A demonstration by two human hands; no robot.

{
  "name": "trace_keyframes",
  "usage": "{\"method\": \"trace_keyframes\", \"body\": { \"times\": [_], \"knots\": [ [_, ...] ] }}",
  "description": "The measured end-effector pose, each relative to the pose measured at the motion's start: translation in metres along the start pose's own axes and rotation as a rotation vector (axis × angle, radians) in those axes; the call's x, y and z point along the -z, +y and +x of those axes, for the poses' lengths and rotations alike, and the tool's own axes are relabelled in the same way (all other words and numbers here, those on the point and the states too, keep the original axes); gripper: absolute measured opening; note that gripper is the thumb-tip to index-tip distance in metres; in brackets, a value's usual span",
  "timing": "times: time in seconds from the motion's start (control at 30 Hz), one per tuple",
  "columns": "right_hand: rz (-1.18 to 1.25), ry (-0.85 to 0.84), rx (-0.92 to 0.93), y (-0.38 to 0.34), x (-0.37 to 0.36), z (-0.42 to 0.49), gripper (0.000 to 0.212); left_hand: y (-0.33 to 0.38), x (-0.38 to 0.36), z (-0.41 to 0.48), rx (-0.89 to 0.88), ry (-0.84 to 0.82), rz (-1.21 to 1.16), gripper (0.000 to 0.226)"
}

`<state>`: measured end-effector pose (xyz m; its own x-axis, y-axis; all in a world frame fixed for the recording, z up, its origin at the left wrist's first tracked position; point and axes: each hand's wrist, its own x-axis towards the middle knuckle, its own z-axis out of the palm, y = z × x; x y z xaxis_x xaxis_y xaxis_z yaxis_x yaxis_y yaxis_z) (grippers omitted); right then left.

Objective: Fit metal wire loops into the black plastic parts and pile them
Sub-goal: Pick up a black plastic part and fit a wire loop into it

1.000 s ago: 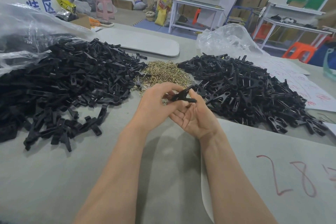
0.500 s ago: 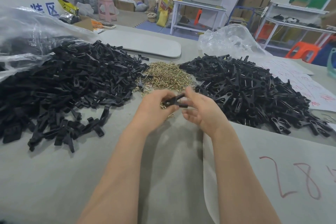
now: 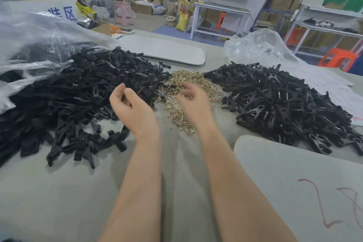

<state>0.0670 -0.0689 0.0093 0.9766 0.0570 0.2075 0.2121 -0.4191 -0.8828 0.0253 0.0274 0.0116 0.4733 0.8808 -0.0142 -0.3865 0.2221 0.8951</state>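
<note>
Blur smears the right hand [image 3: 193, 100], which hangs over the heap of brass wire loops [image 3: 194, 76] in the middle of the grey surface [image 3: 59, 192], nearer its far edge. Its fingers point down at the loops, but I cannot tell whether they pinch one.

The left hand [image 3: 131, 108] is at the inner fringe of the loose black plastic parts [image 3: 78, 92], with its fingers curled. The dark patch between them may be a part or just the heap behind, so its grip is unclear too.

That heap runs off the left edge, and its far side is veiled by a clear plastic bag [image 3: 35, 41]. Toward the right edge lies the pile of fitted parts [image 3: 284, 104], with wire glinting in many. Its near corner is cut off by the frame.
</note>
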Motion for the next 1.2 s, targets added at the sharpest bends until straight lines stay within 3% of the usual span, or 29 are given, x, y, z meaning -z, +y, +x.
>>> {"method": "trace_keyframes", "body": {
  "times": [0.1,0.17,0.23,0.4,0.5,0.6,0.7,0.77,0.87,1.03,1.2],
  "knots": [
    [-0.524,-0.318,0.122,-0.001,-0.052,0.013,0.06,-0.001,0.0,0.005,0.017,0.059,-0.036,0.025],
    [-0.657,-0.425,0.065,-0.004,-0.07,0.017,0.061,-0.001,0.001,0.007,0.036,0.073,-0.041,0.023],
    [-0.719,-0.418,0.089,-0.007,-0.076,0.018,0.053,-0.002,0.001,0.007,0.044,0.071,-0.054,0.02],
    [-0.757,-0.185,0.224,-0.003,-0.068,0.009,0.033,-0.006,-0.001,0.005,0.03,0.067,-0.048,0.018],
    [-0.509,-0.098,0.172,0.004,-0.048,0.001,0.023,-0.01,-0.005,0.002,0.028,0.019,-0.022,0.019],
    [0.07,-0.062,-0.023,0.002,-0.016,-0.002,0.015,-0.012,-0.007,-0.004,0.005,-0.142,0.089,0.02],
    [0.574,-0.076,-0.213,-0.001,0.019,-0.006,0.01,-0.016,-0.009,-0.012,0.03,-0.492,0.285,0.02],
    [0.778,-0.096,-0.274,0.002,0.038,-0.012,0.01,-0.018,-0.01,-0.021,0.118,-0.739,0.343,0.024],
    [0.881,-0.094,-0.296,0.013,0.056,-0.023,0.012,-0.02,-0.012,-0.032,0.166,-0.877,0.312,0.031],
    [0.824,-0.088,-0.368,0.027,0.06,-0.03,0.013,-0.021,-0.014,-0.035,-0.014,-0.986,0.412,0.019],
    [0.668,0.172,-0.323,0.033,0.055,-0.027,0.007,-0.031,-0.013,-0.029,-0.005,-0.78,0.492,0.013]
  ]
}}
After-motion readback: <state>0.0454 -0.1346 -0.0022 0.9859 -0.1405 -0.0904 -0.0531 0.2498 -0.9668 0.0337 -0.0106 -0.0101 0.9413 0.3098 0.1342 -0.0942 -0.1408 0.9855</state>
